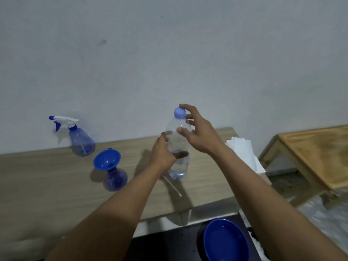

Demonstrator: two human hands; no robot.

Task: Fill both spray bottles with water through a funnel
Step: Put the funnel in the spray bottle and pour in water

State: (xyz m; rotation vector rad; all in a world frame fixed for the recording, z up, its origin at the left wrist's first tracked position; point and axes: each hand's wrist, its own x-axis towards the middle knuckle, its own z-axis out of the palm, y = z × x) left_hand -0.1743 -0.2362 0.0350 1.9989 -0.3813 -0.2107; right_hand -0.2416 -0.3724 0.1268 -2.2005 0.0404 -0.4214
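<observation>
**Cap work before the pour**

A round blue plastic bowl [226, 242] lies nearest. On the desk [47, 185], a capped blue spray bottle [82, 142] stands left; a blue funnel [107, 159] sits ready in the open blue spray bottle [115, 178]. The left hand [162, 155] clamps the clear water bottle [178, 147] steady; the right hand [197, 132] pinches its blue cap [179, 113].

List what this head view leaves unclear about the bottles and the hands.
- Water bottle middle: covered by the left hand.
- Cap: right hand fingertips on it; tight or loosened, cannot tell.
- Open spray bottle under the funnel: tinted plastic, fill level unreadable.
- Blue bowl: cut off by the bottom edge.
</observation>
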